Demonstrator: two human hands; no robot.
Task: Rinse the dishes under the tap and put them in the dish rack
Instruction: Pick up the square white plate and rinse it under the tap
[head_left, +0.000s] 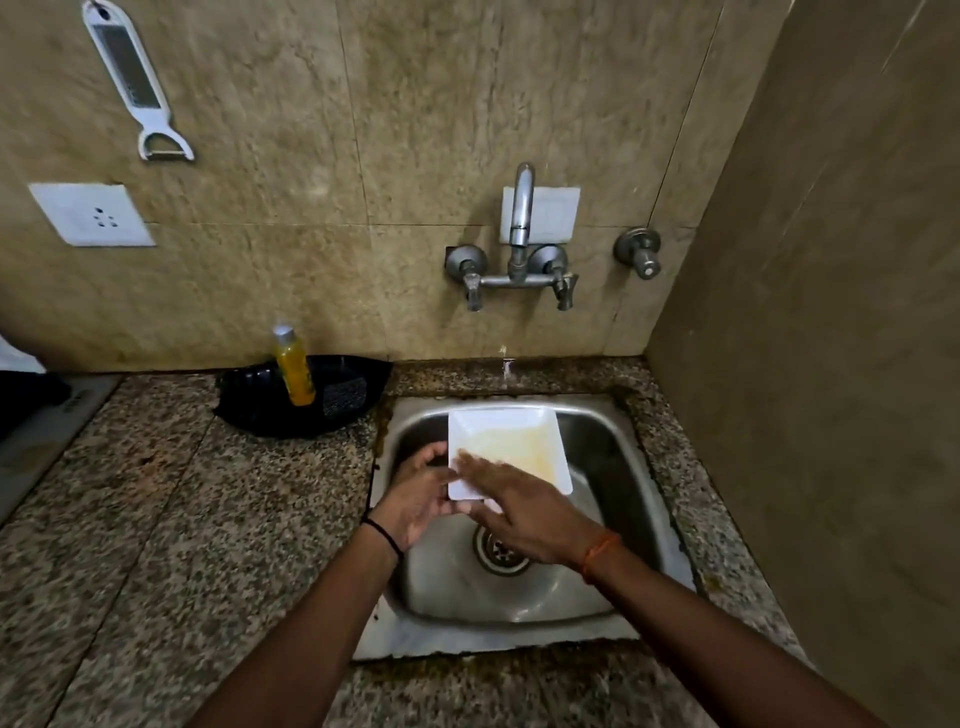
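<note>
A square white plate (511, 441) with a yellowish smear hangs over the steel sink (613, 447), tilted toward me. My left hand (421, 493) grips its lower left corner from beneath. My right hand (514, 504) lies flat on the plate's near edge with fingers spread, and its fingertips are blurred. The wall tap (521, 218) stands above the sink; I cannot make out a stream from its spout. No dish rack shows in the head view.
A black tray (260, 410) with a yellow bottle (295, 369) stands on the granite counter left of the sink. The tiled wall carries a socket (91, 214), a hanging grater (134, 83) and a second valve (640, 253). A side wall closes the right.
</note>
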